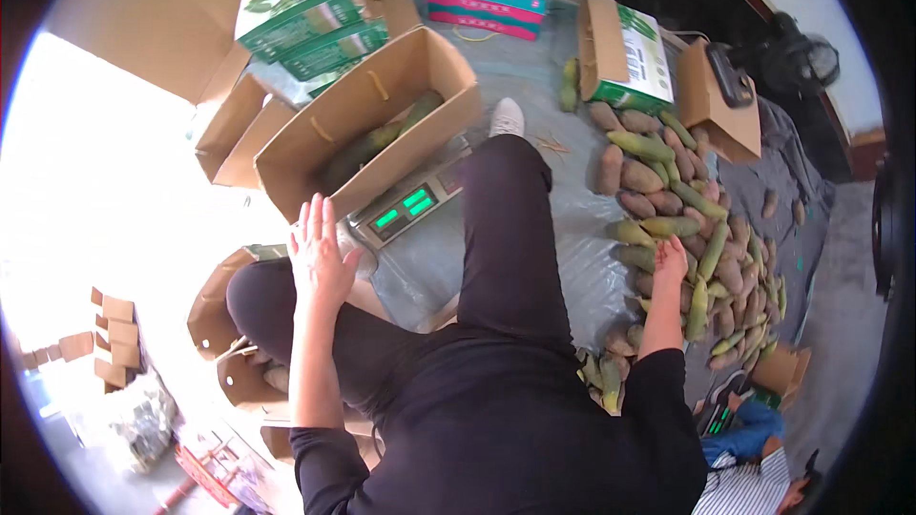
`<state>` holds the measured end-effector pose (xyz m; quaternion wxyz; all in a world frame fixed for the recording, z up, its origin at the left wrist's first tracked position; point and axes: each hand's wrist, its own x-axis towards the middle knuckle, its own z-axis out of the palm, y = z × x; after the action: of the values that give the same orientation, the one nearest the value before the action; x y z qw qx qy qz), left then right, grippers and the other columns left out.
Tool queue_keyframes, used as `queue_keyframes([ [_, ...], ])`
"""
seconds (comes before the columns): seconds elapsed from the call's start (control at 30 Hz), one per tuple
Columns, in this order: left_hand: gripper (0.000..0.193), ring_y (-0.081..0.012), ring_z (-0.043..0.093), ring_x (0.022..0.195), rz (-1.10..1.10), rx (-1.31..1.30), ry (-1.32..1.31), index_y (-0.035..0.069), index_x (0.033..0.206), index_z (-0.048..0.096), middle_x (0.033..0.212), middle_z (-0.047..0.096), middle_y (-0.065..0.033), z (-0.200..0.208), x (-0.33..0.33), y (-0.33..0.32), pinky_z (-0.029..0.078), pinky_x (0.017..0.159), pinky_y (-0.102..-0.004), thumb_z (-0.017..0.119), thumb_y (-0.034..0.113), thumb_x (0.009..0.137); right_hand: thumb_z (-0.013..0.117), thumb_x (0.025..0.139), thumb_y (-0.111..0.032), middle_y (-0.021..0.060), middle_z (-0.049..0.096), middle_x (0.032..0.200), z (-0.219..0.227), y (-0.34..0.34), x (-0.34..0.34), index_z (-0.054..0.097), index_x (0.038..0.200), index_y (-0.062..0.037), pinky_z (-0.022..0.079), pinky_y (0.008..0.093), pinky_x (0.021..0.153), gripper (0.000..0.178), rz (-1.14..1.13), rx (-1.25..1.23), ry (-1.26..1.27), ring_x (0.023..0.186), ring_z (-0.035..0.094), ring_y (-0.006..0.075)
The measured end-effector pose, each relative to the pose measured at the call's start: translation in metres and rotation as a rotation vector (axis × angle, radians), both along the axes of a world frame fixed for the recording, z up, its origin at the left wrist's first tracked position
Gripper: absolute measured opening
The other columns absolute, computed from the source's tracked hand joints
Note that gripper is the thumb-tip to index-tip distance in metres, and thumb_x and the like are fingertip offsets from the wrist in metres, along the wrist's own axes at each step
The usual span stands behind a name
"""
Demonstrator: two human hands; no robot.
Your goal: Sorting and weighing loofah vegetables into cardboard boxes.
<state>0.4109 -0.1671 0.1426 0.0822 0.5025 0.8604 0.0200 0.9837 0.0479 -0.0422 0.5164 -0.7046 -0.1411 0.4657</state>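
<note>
Black shirt (525,420) nearest. Left hand (321,262) at carton (345,107) edge, fingers (315,216) released: bump could skew scale (405,209). Right hand (671,259) at green gourd (671,226), grip unclear: tug could roll tubers (730,274).

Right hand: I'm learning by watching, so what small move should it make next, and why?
Probably grasp the green vegetable just ahead of the right hand: that hand looks empty at the pile, while the box by the scale visibly holds few vegetables.
</note>
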Motion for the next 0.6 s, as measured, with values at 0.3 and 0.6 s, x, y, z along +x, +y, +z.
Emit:
queue_keyframes([
  [0.3, 0.084, -0.0281, 0.022, 0.137, 0.001, -0.031, -0.035, 0.002, 0.140, 0.029, 0.148, 0.025, -0.0107, 0.011, -0.002, -0.002, 0.023, 0.109, -0.0508, 0.074, 0.021, 0.071, 0.057, 0.086, 0.001, 0.0046, 0.059, 0.092, 0.085, 0.045, -0.059, 0.058, 0.104, 0.0002, 0.049, 0.0262, 0.071, 0.018, 0.215, 0.374, -0.193, 0.079, 0.057, 0.0138],
  [0.6, 0.087, -0.0292, 0.023, 0.137, -0.020, 0.023, -0.030, 0.001, 0.141, 0.028, 0.149, 0.024, -0.0114, 0.006, -0.005, -0.004, 0.022, 0.110, -0.0461, 0.074, 0.021, 0.069, 0.055, 0.088, 0.000, 0.0089, 0.058, 0.100, 0.301, 0.068, -0.217, 0.057, 0.103, 0.0025, 0.045, 0.0278, 0.079, 0.015, 0.738, 0.977, -0.042, 0.084, 0.055, 0.0158],
])
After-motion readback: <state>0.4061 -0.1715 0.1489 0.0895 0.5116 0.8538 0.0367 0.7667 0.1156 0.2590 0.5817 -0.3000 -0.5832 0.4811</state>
